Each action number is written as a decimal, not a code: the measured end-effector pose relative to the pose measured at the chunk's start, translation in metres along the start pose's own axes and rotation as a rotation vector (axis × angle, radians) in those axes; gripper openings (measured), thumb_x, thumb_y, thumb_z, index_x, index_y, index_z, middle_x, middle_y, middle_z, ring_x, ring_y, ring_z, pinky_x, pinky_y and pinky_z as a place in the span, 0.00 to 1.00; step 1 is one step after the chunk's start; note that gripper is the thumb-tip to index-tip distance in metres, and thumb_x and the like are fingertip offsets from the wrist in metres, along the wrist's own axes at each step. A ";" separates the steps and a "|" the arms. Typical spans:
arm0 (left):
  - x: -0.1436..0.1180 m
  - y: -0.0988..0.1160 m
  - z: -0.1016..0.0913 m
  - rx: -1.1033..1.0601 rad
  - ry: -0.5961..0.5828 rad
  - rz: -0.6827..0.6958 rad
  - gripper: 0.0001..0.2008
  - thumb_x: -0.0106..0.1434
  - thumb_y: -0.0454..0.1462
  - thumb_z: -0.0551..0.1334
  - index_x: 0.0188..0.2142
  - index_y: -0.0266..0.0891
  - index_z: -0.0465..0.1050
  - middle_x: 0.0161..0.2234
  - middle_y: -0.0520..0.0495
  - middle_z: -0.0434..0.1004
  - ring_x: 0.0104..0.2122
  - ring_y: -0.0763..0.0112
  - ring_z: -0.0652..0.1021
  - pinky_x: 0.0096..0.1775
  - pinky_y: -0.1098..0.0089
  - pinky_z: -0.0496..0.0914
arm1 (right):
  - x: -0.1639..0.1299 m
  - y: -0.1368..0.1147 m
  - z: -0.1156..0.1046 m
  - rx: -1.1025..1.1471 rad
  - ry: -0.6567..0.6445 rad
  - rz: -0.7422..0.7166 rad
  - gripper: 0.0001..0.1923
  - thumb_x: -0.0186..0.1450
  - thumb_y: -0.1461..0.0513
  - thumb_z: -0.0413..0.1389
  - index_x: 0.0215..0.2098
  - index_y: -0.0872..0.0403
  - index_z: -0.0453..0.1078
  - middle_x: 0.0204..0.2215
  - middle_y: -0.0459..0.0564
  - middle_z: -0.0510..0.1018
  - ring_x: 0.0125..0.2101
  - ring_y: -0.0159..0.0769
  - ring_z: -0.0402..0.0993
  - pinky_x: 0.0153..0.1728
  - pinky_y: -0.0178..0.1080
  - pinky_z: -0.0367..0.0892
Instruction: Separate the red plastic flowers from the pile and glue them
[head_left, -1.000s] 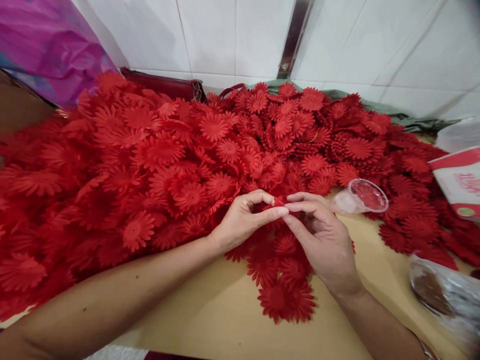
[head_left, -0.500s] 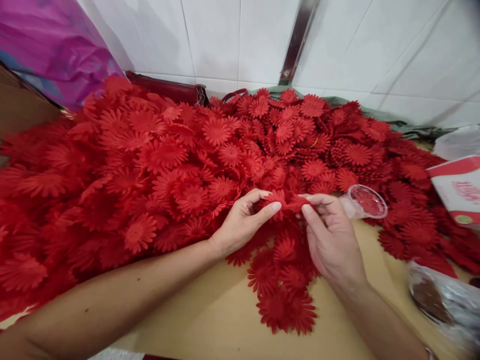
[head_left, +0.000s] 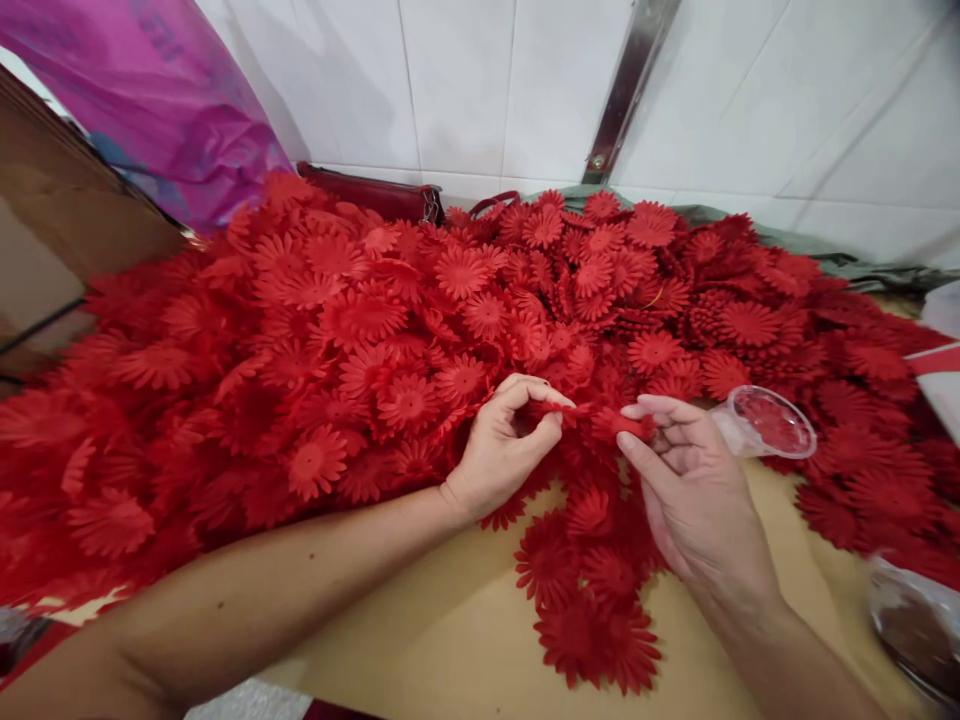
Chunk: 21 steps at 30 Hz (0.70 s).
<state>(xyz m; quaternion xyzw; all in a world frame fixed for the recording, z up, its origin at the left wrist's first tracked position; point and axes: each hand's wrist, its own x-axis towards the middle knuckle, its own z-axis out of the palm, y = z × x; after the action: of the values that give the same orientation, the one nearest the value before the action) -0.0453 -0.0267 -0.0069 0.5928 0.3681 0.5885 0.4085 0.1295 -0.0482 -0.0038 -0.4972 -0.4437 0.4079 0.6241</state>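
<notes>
A large heap of red artificial flower pieces (head_left: 360,310) with thin petals spreads across the view. In front of it, my left hand (head_left: 510,440) pinches a small red petal piece (head_left: 568,410) between thumb and forefinger. My right hand (head_left: 690,480), close by on the right, holds a red artificial flower (head_left: 624,424) by its edge with thumb and fingers. The two pieces are near each other at the fingertips; whether they touch, I cannot tell. Below the hands, several joined or overlapping red flowers (head_left: 577,640) lie on the tan table surface (head_left: 420,620).
A clear plastic cup (head_left: 772,420) lies on its side right of my right hand. Behind the heap are a dark red bag (head_left: 367,195) and a white tiled wall (head_left: 465,90). A purple plastic bag (head_left: 172,110) and cardboard (head_left: 67,190) stand at left.
My hands have drawn slightly apart, and the red material formerly bunched between them now shows as separate pieces. The whole view has shifted, with the scene moving rightward.
</notes>
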 end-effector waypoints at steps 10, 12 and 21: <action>-0.011 0.005 0.000 0.191 -0.019 0.091 0.30 0.66 0.41 0.66 0.66 0.46 0.63 0.60 0.40 0.58 0.63 0.56 0.63 0.66 0.54 0.60 | -0.007 -0.004 -0.004 -0.109 -0.103 -0.045 0.17 0.62 0.61 0.68 0.48 0.44 0.74 0.42 0.44 0.78 0.38 0.28 0.74 0.40 0.31 0.71; -0.012 0.007 -0.002 0.203 -0.018 0.128 0.31 0.66 0.45 0.66 0.66 0.47 0.62 0.60 0.40 0.57 0.64 0.56 0.61 0.67 0.54 0.58 | -0.009 -0.006 -0.004 -0.128 -0.108 -0.057 0.17 0.61 0.62 0.68 0.48 0.44 0.74 0.41 0.43 0.78 0.36 0.27 0.74 0.38 0.30 0.71; -0.009 0.018 -0.005 0.206 -0.162 0.096 0.22 0.71 0.48 0.60 0.60 0.41 0.71 0.53 0.40 0.67 0.59 0.59 0.67 0.65 0.55 0.61 | -0.013 -0.013 -0.003 -0.054 -0.181 -0.158 0.14 0.64 0.65 0.65 0.46 0.44 0.74 0.46 0.44 0.80 0.44 0.30 0.78 0.49 0.35 0.74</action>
<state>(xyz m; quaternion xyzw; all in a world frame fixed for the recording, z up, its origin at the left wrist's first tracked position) -0.0518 -0.0419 0.0061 0.6941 0.3633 0.5168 0.3452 0.1292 -0.0636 0.0065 -0.4385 -0.5468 0.3887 0.5980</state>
